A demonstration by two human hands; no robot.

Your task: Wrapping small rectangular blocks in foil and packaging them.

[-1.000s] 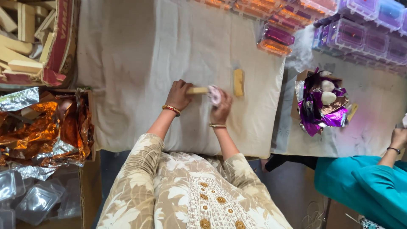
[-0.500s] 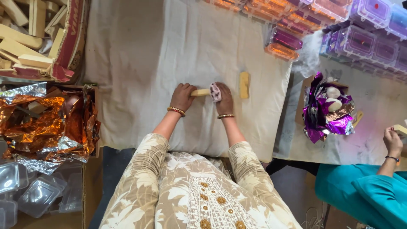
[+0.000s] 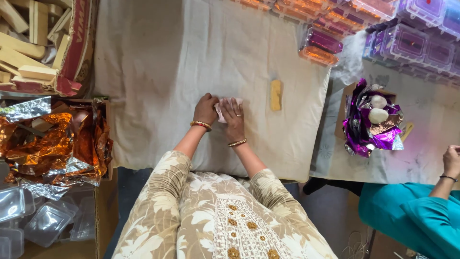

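Both my hands meet at the middle of a table covered in cream cloth (image 3: 158, 72). My left hand (image 3: 206, 108) and my right hand (image 3: 233, 116) press together on a small pale pink-white wrapped piece (image 3: 225, 106), which mostly hides under the fingers. A yellow bar (image 3: 275, 94) lies on the cloth just right of my right hand, untouched. Bangles sit on both wrists.
A box of pale yellow bars (image 3: 28, 48) stands at far left, with crumpled orange foil (image 3: 48, 144) and clear plastic tubs (image 3: 43, 223) below it. Stacked clear boxes (image 3: 364, 24) line the back. Purple foil with white lumps (image 3: 373, 120) lies right, near another person's hand (image 3: 451, 160).
The yellow bar between my hands has gone out of sight; both hands have closed together over the pale wrapped piece. The view has shifted slightly.
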